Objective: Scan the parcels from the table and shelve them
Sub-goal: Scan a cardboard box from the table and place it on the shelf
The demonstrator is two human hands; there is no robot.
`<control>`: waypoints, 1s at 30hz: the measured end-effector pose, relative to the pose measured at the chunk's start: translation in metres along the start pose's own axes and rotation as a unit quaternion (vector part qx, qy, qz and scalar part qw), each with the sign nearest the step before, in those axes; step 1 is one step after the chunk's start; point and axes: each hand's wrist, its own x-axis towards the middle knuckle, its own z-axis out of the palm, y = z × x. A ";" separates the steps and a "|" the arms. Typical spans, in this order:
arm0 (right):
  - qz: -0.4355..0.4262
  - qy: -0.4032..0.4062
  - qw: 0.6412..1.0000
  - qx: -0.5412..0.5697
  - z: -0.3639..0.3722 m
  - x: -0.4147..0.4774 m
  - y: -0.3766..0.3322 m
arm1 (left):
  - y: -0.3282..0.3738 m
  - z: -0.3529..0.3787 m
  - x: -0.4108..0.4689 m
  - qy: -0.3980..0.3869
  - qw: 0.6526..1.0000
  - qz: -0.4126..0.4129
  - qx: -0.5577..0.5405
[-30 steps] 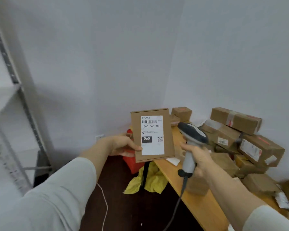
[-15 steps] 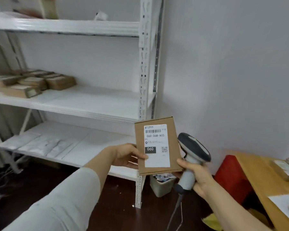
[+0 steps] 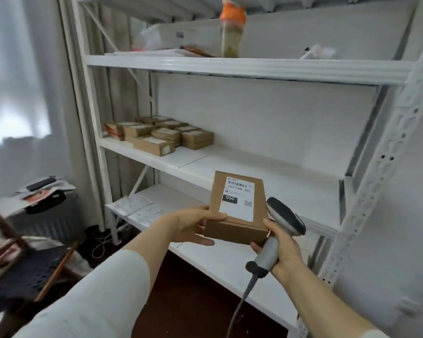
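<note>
We are holding one small flat brown cardboard parcel (image 3: pixel 237 208) in front of the white metal shelving unit (image 3: pixel 254 69), level with the front lip of its middle shelf (image 3: pixel 266 167) and not yet resting on it. The left hand (image 3: pixel 193 225) is gripping the parcel's left edge, thumb on top and fingers underneath. The right hand (image 3: pixel 282 250) is wrapped round the handle of the grey-and-black corded barcode scanner (image 3: pixel 285 218), thumb just beside the parcel's near right corner; we cannot tell whether it is touching. Progress, as we are judging it: a cluster of similar brown cardboard boxes (image 3: pixel 161 136) is already sitting at the left of the middle shelf, so part of the batch is shelved. This parcel is awaiting placement, and we cannot tell whether it is scanned. The table is out of view, so the remainder is unknown. Materials: matte, crisp-edged rectangular card with a smooth white printed label, glossy painted shelf boards, perforated steel uprights, and a rounded plastic scanner head.
</note>
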 end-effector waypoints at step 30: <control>0.057 0.052 0.997 0.003 0.251 0.357 -0.028 | 0.125 -0.242 0.306 0.171 0.985 0.025 -0.009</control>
